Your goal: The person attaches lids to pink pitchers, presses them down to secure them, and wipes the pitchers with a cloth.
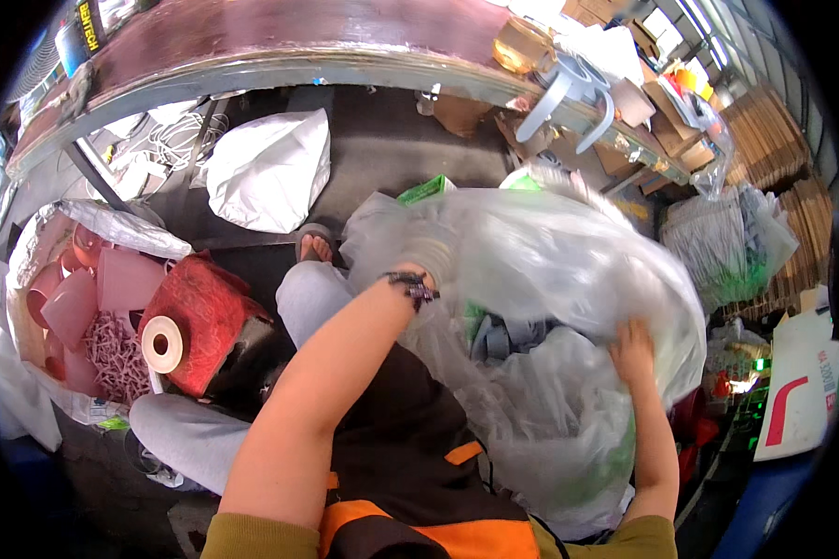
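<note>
A large translucent plastic bag (569, 252) billows in front of me, its upper part blurred by motion. Grey plastic pieces (513, 337) show in its opening. My left hand (427, 256), with a dark band at the wrist, is at the bag's far left side. Film and blur cover its fingers, so their pose cannot be made out. On the right, my right hand (634, 352) grips the edge of the bag, its fingers curled into the film and slightly blurred.
To my left stands a white sack (163, 240) of pink plastic pieces, beside a red cloth-covered object (200, 312) with a tape roll (162, 344). A white bag (272, 172) lies under the table (345, 37). A grey plastic part (569, 88) hangs over its edge; flattened cardboard (764, 135) is stacked right.
</note>
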